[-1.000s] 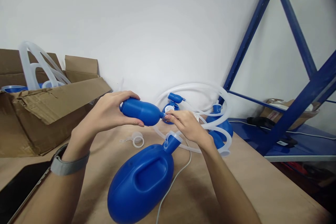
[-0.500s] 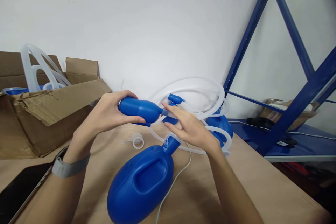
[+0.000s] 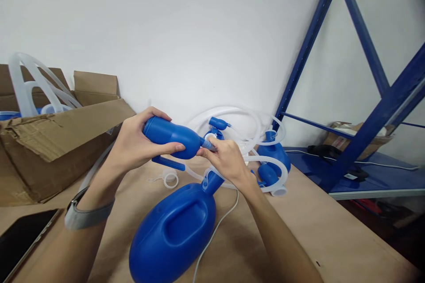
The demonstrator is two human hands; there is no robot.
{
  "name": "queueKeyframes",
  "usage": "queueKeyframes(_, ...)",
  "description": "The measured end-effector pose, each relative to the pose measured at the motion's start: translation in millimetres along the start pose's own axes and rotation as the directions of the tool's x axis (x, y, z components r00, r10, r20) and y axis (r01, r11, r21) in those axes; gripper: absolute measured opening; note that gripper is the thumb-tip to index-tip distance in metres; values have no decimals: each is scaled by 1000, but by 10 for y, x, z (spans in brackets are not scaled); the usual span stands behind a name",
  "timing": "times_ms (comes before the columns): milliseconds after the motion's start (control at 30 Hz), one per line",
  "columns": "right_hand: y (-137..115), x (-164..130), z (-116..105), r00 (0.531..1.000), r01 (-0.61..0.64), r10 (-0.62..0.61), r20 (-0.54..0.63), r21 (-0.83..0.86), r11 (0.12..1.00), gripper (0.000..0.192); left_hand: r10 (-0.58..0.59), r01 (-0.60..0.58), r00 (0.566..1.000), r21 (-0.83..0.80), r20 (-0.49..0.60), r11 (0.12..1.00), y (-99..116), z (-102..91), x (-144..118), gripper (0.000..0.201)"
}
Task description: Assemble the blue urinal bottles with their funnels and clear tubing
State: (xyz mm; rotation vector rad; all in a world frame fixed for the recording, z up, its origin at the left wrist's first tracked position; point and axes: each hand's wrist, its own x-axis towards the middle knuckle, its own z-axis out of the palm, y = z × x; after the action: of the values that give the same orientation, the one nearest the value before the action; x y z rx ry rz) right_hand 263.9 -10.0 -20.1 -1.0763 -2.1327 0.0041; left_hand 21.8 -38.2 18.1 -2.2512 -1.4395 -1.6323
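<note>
My left hand (image 3: 137,139) is wrapped round the wide end of a blue plastic funnel piece (image 3: 174,137) with a side handle. Its narrow tip points right, where a translucent connector (image 3: 207,144) sits. My right hand (image 3: 227,159) pinches that connector; its fingertips partly hide the joint. Below both hands a big blue urinal bottle (image 3: 172,234) lies on the table, its neck up and to the right. A translucent cap with a ring (image 3: 170,177) rests left of the neck.
Coiled translucent tubes (image 3: 282,168), another blue bottle (image 3: 274,157) and a small blue funnel piece (image 3: 218,123) lie behind. An open cardboard box (image 3: 66,141) holds more tubes at left. A phone (image 3: 26,239) and a white cable (image 3: 217,230) are on the table. Blue shelving (image 3: 361,141) stands right.
My right hand's fingers, outstretched before, have closed on the connector. The blue funnel piece has tilted tip-down, and its handle shows more. The whole view has shifted slightly.
</note>
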Motion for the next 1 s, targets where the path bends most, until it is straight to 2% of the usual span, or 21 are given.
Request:
queueKeyframes(300,52,16,38,999,-12,5,-44,-156,988,60,-167,166,985,-21,-37,986,108,29,-1,65)
queueKeyframes(467,103,47,67,998,-43,31,-55,-220,975,62,-302,300,953,-39,-36,953,120,88,16,66)
queueKeyframes(667,105,91,59,998,-46,36,-45,-246,968,66,-403,406,913,42,-65,913,214,170,10,62)
queueKeyframes(767,219,101,-45,979,-188,161,-122,-268,945,66,-359,375,910,47,-207,926,251,96,-35,63)
queueKeyframes(833,379,88,-172,950,-300,264,-168,-247,921,65,-334,348,874,-27,-353,937,256,-42,-73,64)
queueKeyframes(867,473,74,-246,943,-325,297,-151,-214,921,64,-325,331,850,-61,-414,942,251,-128,-89,62)
queueKeyframes(900,566,55,-321,948,-316,304,-94,-168,934,63,-289,305,850,-36,-439,952,242,-215,-100,60)
queueKeyframes(933,650,34,-393,955,-296,295,-23,-121,947,63,-252,287,873,22,-417,958,228,-295,-105,59)
queueKeyframes(1000,771,-7,-512,962,-240,245,123,-50,969,62,-215,252,949,148,-230,956,182,-401,-92,60)
